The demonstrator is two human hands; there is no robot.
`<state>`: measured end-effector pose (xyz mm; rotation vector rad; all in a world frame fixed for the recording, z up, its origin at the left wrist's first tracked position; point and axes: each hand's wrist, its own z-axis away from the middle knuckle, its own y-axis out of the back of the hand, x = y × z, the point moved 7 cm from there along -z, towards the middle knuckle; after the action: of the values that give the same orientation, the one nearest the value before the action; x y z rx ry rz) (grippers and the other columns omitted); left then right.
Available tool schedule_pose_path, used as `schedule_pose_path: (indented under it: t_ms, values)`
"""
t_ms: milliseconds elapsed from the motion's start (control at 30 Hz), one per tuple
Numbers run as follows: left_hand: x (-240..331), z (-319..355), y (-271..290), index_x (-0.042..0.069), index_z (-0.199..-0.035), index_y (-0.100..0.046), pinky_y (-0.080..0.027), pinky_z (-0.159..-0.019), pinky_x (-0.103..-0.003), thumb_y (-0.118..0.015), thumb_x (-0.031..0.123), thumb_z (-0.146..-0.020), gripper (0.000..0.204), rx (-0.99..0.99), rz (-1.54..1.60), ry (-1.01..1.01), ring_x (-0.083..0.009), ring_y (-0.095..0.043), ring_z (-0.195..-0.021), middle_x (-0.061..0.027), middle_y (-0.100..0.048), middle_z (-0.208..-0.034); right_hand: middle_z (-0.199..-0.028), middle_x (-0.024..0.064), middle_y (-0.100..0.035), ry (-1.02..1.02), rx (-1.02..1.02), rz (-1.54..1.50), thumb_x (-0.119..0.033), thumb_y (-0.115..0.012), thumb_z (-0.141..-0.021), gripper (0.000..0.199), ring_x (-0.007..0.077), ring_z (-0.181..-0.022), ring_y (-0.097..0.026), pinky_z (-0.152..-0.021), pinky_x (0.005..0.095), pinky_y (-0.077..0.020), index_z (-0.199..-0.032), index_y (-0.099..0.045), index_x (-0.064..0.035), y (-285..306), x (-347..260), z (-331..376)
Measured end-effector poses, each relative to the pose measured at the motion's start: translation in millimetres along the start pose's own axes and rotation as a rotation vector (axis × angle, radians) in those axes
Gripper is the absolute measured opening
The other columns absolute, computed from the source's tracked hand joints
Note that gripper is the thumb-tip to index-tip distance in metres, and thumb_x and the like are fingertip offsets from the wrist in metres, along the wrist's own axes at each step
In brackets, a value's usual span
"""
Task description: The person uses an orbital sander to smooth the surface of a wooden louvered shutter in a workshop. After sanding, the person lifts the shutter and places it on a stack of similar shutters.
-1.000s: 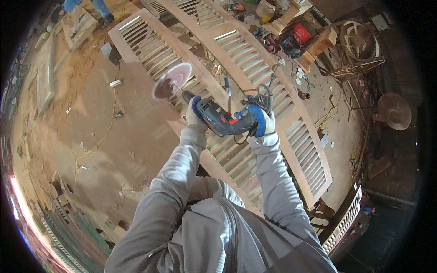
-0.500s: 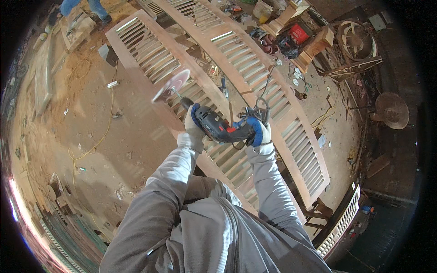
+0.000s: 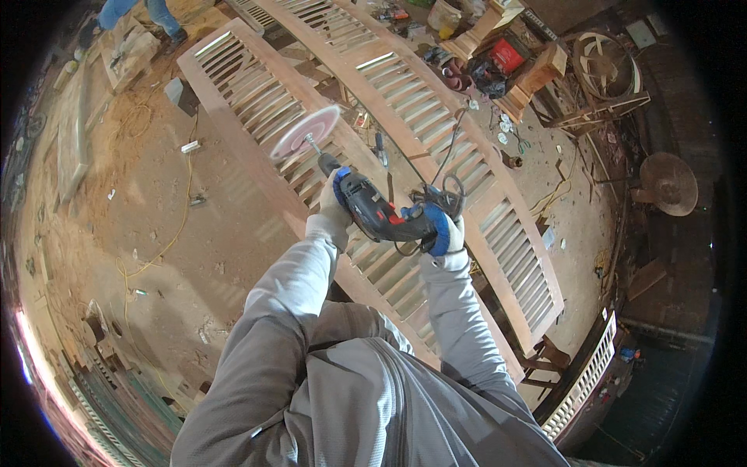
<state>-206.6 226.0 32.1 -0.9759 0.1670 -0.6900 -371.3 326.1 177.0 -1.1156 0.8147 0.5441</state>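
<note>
While the left hand [image 3: 333, 199] grips the drill [image 3: 372, 205] up front and the right hand [image 3: 449, 233] its handle [image 3: 416, 226], it's over the left louvred panel [image 3: 350, 140]! Long axis slanting, its disc [image 3: 299, 136] points far left.

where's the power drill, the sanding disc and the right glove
Power drill [image 3: 366, 205], head view: dark motor housing.
Sanding disc [image 3: 302, 132], head view: near its centre.
Right glove [image 3: 445, 232], head view: blue part.
</note>
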Motion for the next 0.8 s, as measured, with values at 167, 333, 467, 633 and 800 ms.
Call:
schedule_pose_path:
  t_ms: [167, 333, 467, 633, 800]
  values:
    - [-16.2, 4.8, 30.4, 0.012, -0.090, -0.064, -0.056, -0.075, -0.041, -0.059, 0.034, -0.092, 0.023, -0.039, 0.030, 0.070, -0.0250, -0.066, -0.074, -0.0071, -0.068, -0.082, -0.100, 0.0175, -0.068, -0.058, -0.107, -0.066, -0.001, -0.064, -0.081, 0.051, 0.0264, -0.091, -0.068, -0.080, 0.0370, -0.0560, -0.129, -0.051, 0.0063, -4.3, -1.4, 30.7]
    - [-24.3, 6.3, 21.8, 0.014, -0.087, -0.063, -0.055, -0.074, -0.040, -0.058, 0.033, -0.093, 0.021, -0.150, 0.050, 0.083, -0.0229, -0.066, -0.075, -0.0062, -0.068, -0.081, -0.106, 0.0152, -0.068, -0.021, -0.031, 0.137, 0.001, -0.068, -0.078, 0.052, 0.0230, -0.090, -0.069, -0.082, 0.0351, -0.0560, -0.127, -0.053, 0.0053, 3.6, 5.8, 38.2]
    - [-26.4, -2.4, 44.0, 0.013, -0.087, -0.063, -0.055, -0.076, -0.043, -0.056, 0.034, -0.093, 0.023, -0.164, 0.122, 0.020, -0.0260, -0.066, -0.077, -0.0078, -0.068, -0.083, -0.109, 0.0139, -0.068, -0.109, -0.089, 0.213, 0.000, -0.070, -0.077, 0.051, 0.0221, -0.093, -0.068, -0.086, 0.0347, -0.0549, -0.125, -0.055, 0.0052, -1.8, 12.6, 35.9]
    - [-23.5, -15.0, 62.4, 0.011, -0.087, -0.063, -0.054, -0.080, -0.047, -0.054, 0.036, -0.093, 0.027, -0.166, 0.140, 0.008, -0.0294, -0.065, -0.080, -0.0091, -0.068, -0.085, -0.114, 0.0140, -0.068, -0.047, -0.122, 0.216, -0.001, -0.071, -0.078, 0.052, 0.0213, -0.099, -0.067, -0.088, 0.0335, -0.0534, -0.127, -0.055, 0.0047, -12.7, 20.1, 38.3]
    - [-28.6, -11.5, 56.2, 0.013, -0.088, -0.063, -0.054, -0.081, -0.045, -0.053, 0.036, -0.094, 0.026, -0.236, 0.169, -0.011, -0.0277, -0.065, -0.081, -0.0080, -0.068, -0.086, -0.117, 0.0152, -0.066, -0.065, -0.152, 0.180, -0.002, -0.072, -0.079, 0.057, 0.0212, -0.102, -0.066, -0.089, 0.0333, -0.0527, -0.131, -0.052, 0.0046, -14.9, 10.5, 33.2]
